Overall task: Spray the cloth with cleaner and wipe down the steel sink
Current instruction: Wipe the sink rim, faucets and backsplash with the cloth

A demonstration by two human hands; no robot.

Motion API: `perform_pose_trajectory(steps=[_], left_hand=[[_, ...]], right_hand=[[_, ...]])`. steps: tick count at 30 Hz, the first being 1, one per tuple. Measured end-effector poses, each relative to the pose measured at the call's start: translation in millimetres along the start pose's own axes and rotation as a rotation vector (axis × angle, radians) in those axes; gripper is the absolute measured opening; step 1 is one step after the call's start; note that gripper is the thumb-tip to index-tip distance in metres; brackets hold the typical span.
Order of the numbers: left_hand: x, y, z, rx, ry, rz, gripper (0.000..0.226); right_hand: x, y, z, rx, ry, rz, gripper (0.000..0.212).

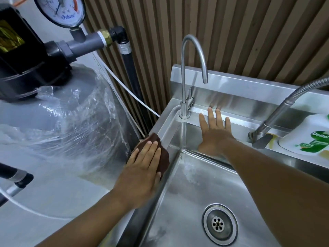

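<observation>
The steel sink [192, 186] fills the lower right, with a round drain [220, 224] in its basin. A dark brown cloth [163, 157] lies on the sink's left rim. My left hand [142, 168] presses flat on the cloth with straight fingers. My right hand [214, 131] rests flat on the back ledge of the sink, fingers spread, just right of the gooseneck tap [185, 104]. It holds nothing. No spray bottle of cleaner is in view.
A second flexible steel tap [277, 114] rises at the right, beside a white Dettol bottle [306, 138] lying on the ledge. Left of the sink stands a plastic-wrapped grey tank [58, 122] with a black pump head, pressure gauge [62, 9] and pipes. A ribbed wooden wall is behind.
</observation>
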State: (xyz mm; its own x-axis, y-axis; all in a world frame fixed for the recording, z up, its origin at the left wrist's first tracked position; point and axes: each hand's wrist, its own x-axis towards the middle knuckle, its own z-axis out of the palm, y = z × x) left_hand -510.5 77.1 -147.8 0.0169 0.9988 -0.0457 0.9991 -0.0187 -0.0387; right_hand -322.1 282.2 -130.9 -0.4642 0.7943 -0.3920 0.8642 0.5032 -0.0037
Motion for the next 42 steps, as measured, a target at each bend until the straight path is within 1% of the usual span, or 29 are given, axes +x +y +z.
perform_pose_trajectory(steps=[2,4,6,10,13,17,24,27,30,32,38,40,42], left_hand=[[0,0,1,0.014,-0.013,0.0,0.065],[16,4,-5,-0.004,-0.056,-0.021,0.071],[45,6,-11,-0.032,-0.107,-0.055,0.074],[115,9,-15,-0.011,-0.15,-0.115,0.07],[146,9,-17,-0.011,-0.18,-0.129,0.071],[132,9,-18,-0.008,-0.182,-0.102,0.071],[11,3,-6,-0.038,-0.102,-0.061,0.076],[-13,2,1,-0.01,-0.07,-0.062,0.071],[7,7,-3,-0.011,-0.096,-0.1,0.072],[35,10,-10,-0.022,-0.133,-0.11,0.071],[129,9,-17,-0.018,-0.168,-0.122,0.073],[142,8,-17,-0.02,-0.183,-0.128,0.074],[137,9,-17,-0.022,-0.174,-0.128,0.073]], right_hand=[[0,0,-1,-0.003,0.002,0.002,0.109],[0,-1,-2,-0.011,0.002,0.005,0.109],[0,-2,-1,-0.013,-0.001,0.01,0.109],[0,-2,2,-0.02,0.023,0.024,0.108],[1,-4,3,-0.035,0.028,0.035,0.109],[4,-5,6,-0.038,0.046,0.041,0.111],[3,-2,6,-0.038,0.06,0.035,0.109],[0,-3,5,-0.034,0.074,0.031,0.108],[1,-4,5,-0.036,0.067,0.04,0.107],[1,-4,6,-0.04,0.063,0.045,0.106],[2,-3,6,-0.046,0.063,0.038,0.105],[2,-2,6,-0.047,0.065,0.033,0.106],[2,-1,7,-0.044,0.059,0.018,0.107]])
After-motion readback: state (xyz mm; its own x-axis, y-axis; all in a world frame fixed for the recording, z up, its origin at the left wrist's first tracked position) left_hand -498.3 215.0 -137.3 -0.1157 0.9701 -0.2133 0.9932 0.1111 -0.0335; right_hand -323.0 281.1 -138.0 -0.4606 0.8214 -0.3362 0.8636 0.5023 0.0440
